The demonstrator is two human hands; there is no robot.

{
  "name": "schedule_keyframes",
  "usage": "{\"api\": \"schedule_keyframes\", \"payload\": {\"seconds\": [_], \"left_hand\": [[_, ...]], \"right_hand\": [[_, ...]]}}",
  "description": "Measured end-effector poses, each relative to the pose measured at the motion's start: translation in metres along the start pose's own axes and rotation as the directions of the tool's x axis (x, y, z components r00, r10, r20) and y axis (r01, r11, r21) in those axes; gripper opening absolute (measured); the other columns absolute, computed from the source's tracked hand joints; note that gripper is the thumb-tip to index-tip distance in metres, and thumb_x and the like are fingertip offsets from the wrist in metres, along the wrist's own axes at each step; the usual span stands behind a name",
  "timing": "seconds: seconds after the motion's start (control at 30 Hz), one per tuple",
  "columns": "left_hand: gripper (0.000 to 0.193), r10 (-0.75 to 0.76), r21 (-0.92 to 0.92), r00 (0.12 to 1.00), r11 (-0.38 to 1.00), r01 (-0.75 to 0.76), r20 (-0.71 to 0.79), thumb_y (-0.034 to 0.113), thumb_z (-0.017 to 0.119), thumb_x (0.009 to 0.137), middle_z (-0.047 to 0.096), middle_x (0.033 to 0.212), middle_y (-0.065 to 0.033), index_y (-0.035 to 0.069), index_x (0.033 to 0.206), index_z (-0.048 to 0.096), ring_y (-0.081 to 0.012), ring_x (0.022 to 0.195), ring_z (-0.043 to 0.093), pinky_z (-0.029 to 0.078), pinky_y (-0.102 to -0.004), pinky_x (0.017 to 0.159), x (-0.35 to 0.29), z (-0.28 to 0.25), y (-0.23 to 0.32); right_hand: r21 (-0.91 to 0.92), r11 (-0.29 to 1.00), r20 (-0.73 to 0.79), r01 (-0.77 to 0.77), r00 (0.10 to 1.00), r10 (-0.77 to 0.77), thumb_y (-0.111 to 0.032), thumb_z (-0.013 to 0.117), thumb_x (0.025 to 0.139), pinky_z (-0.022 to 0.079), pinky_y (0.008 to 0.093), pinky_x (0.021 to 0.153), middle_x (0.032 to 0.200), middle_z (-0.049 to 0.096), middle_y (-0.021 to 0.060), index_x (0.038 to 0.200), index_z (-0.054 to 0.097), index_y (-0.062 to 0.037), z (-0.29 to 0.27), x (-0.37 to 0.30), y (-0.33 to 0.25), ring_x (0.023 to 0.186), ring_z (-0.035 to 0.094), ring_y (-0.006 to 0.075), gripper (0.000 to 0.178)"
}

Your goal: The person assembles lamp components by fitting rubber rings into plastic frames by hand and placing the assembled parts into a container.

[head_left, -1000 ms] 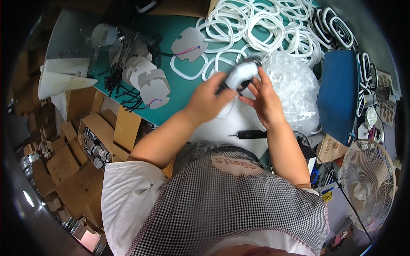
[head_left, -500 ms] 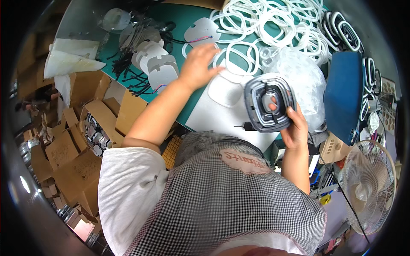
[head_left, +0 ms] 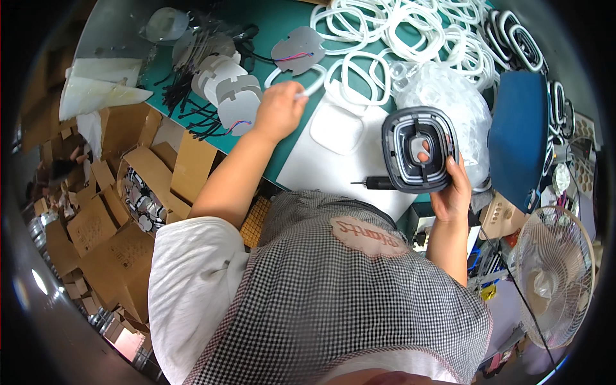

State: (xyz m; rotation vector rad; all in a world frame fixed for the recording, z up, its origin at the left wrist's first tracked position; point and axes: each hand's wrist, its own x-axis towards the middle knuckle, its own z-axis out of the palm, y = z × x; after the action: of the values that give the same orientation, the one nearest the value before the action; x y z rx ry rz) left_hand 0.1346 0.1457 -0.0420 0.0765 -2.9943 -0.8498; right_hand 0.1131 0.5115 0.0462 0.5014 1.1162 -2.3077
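My right hand (head_left: 451,192) holds a dark grey rounded-square frame (head_left: 420,149) upright above the bench's near edge, a fingertip showing through its middle opening. My left hand (head_left: 278,110) reaches forward over the green mat (head_left: 282,19) and pinches the rim of a white ring (head_left: 295,78) lying there. Just left of that hand sits a stack of grey notched plates (head_left: 226,90) with coloured wires. A white rounded cover (head_left: 337,128) lies on a white sheet (head_left: 321,163) between my hands.
Several white rings (head_left: 398,25) pile at the back, with a clear plastic bag (head_left: 449,96) beside them. A black screwdriver (head_left: 378,183) lies on the sheet. A blue pad (head_left: 518,135) and a fan (head_left: 553,276) stand to the right. Open cardboard boxes (head_left: 115,205) fill the left.
Both hands held the grey frame together a second ago. My left hand has let go and reached forward-left to the white ring; my right hand brought the frame right and nearer.
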Motion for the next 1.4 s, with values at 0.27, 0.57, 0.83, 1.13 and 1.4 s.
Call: {"api": "schedule_keyframes", "payload": {"seconds": [0.27, 0.57, 0.83, 1.13, 1.4], "left_hand": [[0.021, -0.439, -0.965, 0.861, -0.062, 0.256, 0.257, 0.026, 0.049, 0.099, 0.043, 0.073, 0.0003, 0.006, 0.105, 0.049, -0.0071, 0.053, 0.037, 0.036, -0.0238, 0.046, 0.009, -0.076, 0.083], [0.027, -0.37, -0.899, 0.844, 0.048, 0.436, 0.389, 0.028, 0.049, 0.099, 0.044, 0.07, -0.0004, 0.003, 0.105, 0.048, -0.0081, 0.045, 0.038, 0.039, -0.026, 0.039, -0.015, -0.064, 0.159], [0.031, -0.306, -0.902, 0.891, 0.168, 0.398, 0.336, 0.03, 0.047, 0.099, 0.045, 0.069, -0.001, 0.0, 0.106, 0.048, -0.009, 0.04, 0.041, 0.041, -0.0257, 0.037, -0.026, -0.063, 0.185], [0.033, -0.268, -0.913, 0.935, 0.271, 0.306, 0.234, 0.031, 0.047, 0.099, 0.043, 0.067, -0.0007, -0.002, 0.105, 0.048, -0.0085, 0.04, 0.042, 0.04, -0.0254, 0.037, -0.027, -0.064, 0.19], [0.041, -0.045, -0.568, 0.778, 0.657, 0.496, 0.627, 0.025, 0.073, 0.081, 0.062, 0.078, -0.0006, 0.002, 0.111, 0.06, -0.0045, 0.054, 0.048, 0.037, -0.0194, 0.043, -0.022, -0.057, 0.178]], "right_hand": [[0.072, 0.997, 0.055, 0.001, 0.998, -0.005, -0.029, 0.042, 0.1, 0.052, 0.0414, 0.089, 0.124, 0.056, 0.022, 0.135, 0.041, 0.0013, 0.011, -0.004, 0.019, 0.105, 0.063, 0.0307, 0.046], [0.287, 0.958, 0.242, 0.0, 0.968, -0.072, -0.027, 0.039, 0.101, 0.044, 0.042, 0.101, 0.126, 0.055, 0.0221, 0.137, 0.037, 0.0047, 0.03, -0.022, 0.028, 0.114, 0.057, 0.0299, 0.048], [0.306, 0.952, 0.257, 0.0, 0.963, -0.083, -0.038, 0.03, 0.102, 0.035, 0.0495, 0.107, 0.14, 0.04, 0.0264, 0.145, 0.025, 0.0013, 0.028, -0.041, 0.02, 0.127, 0.045, 0.0399, 0.059], [0.383, 0.921, 0.304, -0.07, 0.951, -0.054, -0.039, 0.028, 0.102, 0.034, 0.0458, 0.109, 0.139, 0.044, 0.0225, 0.142, 0.03, 0.0035, 0.022, -0.048, 0.02, 0.128, 0.045, 0.0335, 0.058], [-0.11, 0.989, 0.189, -0.095, 0.975, 0.115, -0.047, 0.043, 0.098, 0.056, 0.03, 0.08, 0.108, 0.065, 0.0178, 0.112, 0.06, 0.0074, 0.008, -0.043, -0.003, 0.09, 0.067, 0.0209, 0.059]]}}
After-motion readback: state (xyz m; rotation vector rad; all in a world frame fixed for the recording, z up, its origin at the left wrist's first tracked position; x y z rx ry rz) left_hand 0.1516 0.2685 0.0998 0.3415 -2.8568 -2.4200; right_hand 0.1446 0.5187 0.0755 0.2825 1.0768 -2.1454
